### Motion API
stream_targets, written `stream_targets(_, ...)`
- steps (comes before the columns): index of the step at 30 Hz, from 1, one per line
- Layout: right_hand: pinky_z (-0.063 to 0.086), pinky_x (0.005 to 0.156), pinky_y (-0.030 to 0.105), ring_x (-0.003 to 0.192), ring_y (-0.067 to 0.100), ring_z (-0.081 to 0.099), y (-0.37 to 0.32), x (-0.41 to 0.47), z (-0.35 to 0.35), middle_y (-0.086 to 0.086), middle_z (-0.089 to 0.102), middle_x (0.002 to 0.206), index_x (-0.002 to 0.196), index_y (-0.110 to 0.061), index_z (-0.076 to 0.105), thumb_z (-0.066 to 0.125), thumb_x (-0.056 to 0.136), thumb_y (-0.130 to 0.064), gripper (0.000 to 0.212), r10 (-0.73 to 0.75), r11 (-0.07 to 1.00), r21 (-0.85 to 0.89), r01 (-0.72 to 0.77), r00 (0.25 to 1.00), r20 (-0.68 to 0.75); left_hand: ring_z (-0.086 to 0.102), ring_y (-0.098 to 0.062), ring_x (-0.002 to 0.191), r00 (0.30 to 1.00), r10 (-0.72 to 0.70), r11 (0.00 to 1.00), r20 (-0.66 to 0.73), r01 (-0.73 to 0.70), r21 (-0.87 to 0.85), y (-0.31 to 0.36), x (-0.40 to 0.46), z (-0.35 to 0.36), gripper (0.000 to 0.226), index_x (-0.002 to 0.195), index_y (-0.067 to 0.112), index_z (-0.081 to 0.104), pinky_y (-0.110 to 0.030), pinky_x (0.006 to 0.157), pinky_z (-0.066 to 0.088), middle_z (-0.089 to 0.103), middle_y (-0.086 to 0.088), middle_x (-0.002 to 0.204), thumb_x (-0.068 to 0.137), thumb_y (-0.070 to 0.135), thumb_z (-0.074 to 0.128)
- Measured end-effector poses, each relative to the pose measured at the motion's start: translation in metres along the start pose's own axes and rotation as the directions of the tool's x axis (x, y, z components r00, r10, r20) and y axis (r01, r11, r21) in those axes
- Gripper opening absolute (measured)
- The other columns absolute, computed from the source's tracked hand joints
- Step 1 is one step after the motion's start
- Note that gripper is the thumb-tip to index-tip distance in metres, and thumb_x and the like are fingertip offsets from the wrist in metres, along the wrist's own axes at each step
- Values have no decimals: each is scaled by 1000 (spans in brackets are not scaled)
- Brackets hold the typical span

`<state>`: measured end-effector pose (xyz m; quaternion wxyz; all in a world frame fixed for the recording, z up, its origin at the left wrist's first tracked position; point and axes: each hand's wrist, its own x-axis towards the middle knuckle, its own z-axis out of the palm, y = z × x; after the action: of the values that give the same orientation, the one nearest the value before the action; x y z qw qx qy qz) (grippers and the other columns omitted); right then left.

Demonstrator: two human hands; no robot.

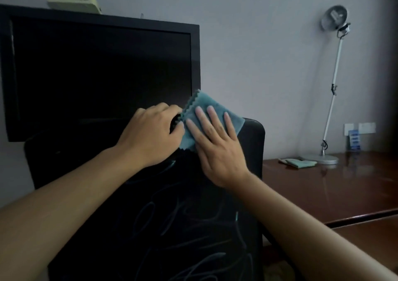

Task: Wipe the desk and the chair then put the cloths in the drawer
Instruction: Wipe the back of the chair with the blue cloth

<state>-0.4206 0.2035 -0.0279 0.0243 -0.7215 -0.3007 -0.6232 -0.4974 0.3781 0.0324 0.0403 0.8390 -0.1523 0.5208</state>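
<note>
Mid chair wipe, I'd say: my right hand point(217, 149) presses the cloth point(212, 117) flat-fingered on the chair point(253, 143) top, left hand point(150, 134) pinching its edge. Second cloth point(299, 163) sits on the desk point(323, 186). Drawer step's still left.

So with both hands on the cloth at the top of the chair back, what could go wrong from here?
1. The right hand only presses the blue cloth flat while the left hand pinches its edge; the cloth could bunch or slip off the chair back.
2. The television stands right behind the chair; a wide stroke might knock it.
3. The second cloth lies on the desk by the lamp and could be forgotten.
</note>
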Motion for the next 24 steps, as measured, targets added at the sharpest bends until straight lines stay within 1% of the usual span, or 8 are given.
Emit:
stream_targets(2, 6, 121, 53, 148, 30, 19, -31, -32, 16, 6, 29, 159, 153, -18, 30, 38, 97, -24, 57, 27, 997, 72, -29, 999, 23, 58, -24, 111, 999, 47, 999, 3, -47, 22, -7, -9, -1, 37, 128, 19, 58, -39, 97, 38, 63, -3, 120, 93, 30, 49)
stream_targets(4, 4, 122, 49, 144, 29, 31, -67, -81, 29, 2, 40, 153, 151, -19, 35, 45, 90, -24, 62, -109, 989, 111, 93, 984, 143, 57, -22, 115, 997, 82, 995, -14, -81, 49, -14, -21, -3, 43, 129, 18, 57, -38, 100, 36, 61, -1, 125, 90, 32, 48)
stream_targets(8, 8, 122, 44, 145, 21, 31, -68, -84, 19, -2, 43, 151, 149, -25, 39, 48, 93, -31, 57, -277, 961, 87, 264, 937, 212, 55, -20, 116, 989, 94, 986, -110, -78, 147, -30, -36, -10, 42, 127, 18, 57, -40, 102, 33, 60, -1, 125, 90, 35, 46)
stream_targets(12, 14, 121, 48, 149, 23, 21, -57, 8, 1, 5, 32, 158, 151, -19, 34, 42, 98, -30, 55, -96, 992, 85, 95, 995, -2, 58, -27, 111, 987, -16, 992, -158, 35, 118, -50, -31, -14, 42, 126, 16, 56, -43, 98, 34, 63, -6, 120, 92, 36, 41)
stream_targets(15, 12, 121, 50, 150, 24, 14, -68, 21, 10, 7, 26, 160, 152, -16, 31, 40, 98, -29, 56, 17, 996, 89, -12, 999, -50, 61, -30, 105, 992, -45, 995, -118, 55, 84, -52, -31, -10, 42, 123, 14, 57, -44, 95, 36, 66, -9, 114, 94, 35, 35)
stream_targets(18, 14, 120, 52, 149, 26, 19, -102, -51, 36, 5, 37, 155, 150, -16, 36, 45, 93, -27, 59, -177, 982, 86, 169, 980, 91, 60, -30, 105, 994, -33, 996, -105, 40, 74, -51, -36, -9, 42, 124, 13, 59, -43, 95, 35, 66, -8, 114, 93, 34, 42)
stream_targets(21, 8, 122, 47, 148, 20, 23, -114, -98, 41, -3, 41, 153, 149, -23, 39, 47, 92, -33, 58, -388, 920, 55, 388, 882, 268, 57, -25, 111, 996, 17, 996, -92, -9, 84, -57, -41, -12, 45, 130, 14, 57, -40, 100, 33, 63, -5, 119, 91, 34, 45)
stream_targets(24, 9, 122, 47, 148, 22, 22, -92, -34, 27, 3, 36, 156, 148, -22, 40, 46, 95, -31, 54, -356, 934, 53, 352, 925, 129, 58, -23, 111, 996, 15, 1000, -92, -14, 12, -59, -38, -18, 44, 130, 16, 57, -34, 99, 33, 65, -4, 121, 92, 34, 44)
